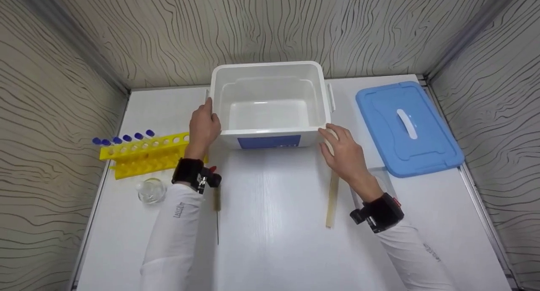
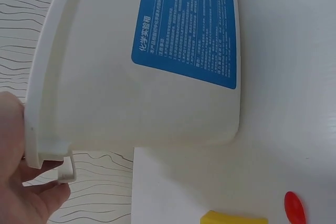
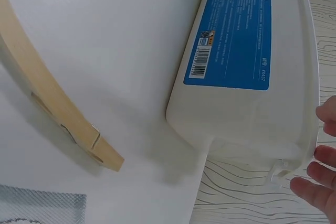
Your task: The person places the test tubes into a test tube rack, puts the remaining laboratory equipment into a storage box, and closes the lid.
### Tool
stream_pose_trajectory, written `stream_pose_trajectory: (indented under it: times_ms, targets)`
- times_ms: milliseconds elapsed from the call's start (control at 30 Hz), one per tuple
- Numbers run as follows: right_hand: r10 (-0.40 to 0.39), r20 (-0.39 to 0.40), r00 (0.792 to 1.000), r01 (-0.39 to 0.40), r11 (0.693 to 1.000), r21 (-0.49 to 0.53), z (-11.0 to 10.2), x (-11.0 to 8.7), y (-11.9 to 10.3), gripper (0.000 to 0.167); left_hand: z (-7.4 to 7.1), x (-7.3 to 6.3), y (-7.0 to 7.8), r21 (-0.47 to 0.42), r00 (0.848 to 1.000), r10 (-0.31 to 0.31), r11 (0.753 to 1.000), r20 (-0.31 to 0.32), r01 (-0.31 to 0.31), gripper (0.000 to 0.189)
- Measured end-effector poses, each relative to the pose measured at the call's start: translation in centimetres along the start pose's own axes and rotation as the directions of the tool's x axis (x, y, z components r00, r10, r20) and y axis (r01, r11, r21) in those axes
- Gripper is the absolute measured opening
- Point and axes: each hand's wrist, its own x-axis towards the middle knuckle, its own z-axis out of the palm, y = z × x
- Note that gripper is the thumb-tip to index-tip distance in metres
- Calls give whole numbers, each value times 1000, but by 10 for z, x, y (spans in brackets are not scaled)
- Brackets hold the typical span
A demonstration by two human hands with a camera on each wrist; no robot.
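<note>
A white plastic storage box with a blue label stands upright at the back of the table, its lid off. My left hand grips the box's left rim, thumb over the edge and fingers bent beside the side latch. At the front right corner, my right hand touches the rim with its fingertips, fingers apart and only slightly bent. In the right wrist view, a clear latch hangs beside those fingers. Below the right hand lies a wooden test tube clamp.
A blue lid with a white handle lies at the right. A yellow test tube rack holds several blue-capped tubes at the left, near a small clear glass vessel. A brush lies beside the left wrist; a mesh sheet lies near the clamp.
</note>
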Motion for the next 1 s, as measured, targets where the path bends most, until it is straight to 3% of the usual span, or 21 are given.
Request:
stream_pose_trajectory:
  times_ms: [267,500,733,1000]
  targets:
    - [155,-79,985,-144,980,135,-21,-9,6,35,5,-14,1,15,999,26,1000,-32,-25,56]
    - [281,-108,954,-246,935,256,-33,-6,17,36,10,-28,3,11,994,78,997,-71,-77,54]
    - [383,1,924,-362,872,331,-40,10,21,41,16,-43,5,-2,992,89,996,-93,-90,53]
    - [418,128,899,-435,829,352,-40,30,26,52,22,-60,8,8,991,93,996,-101,-93,53]
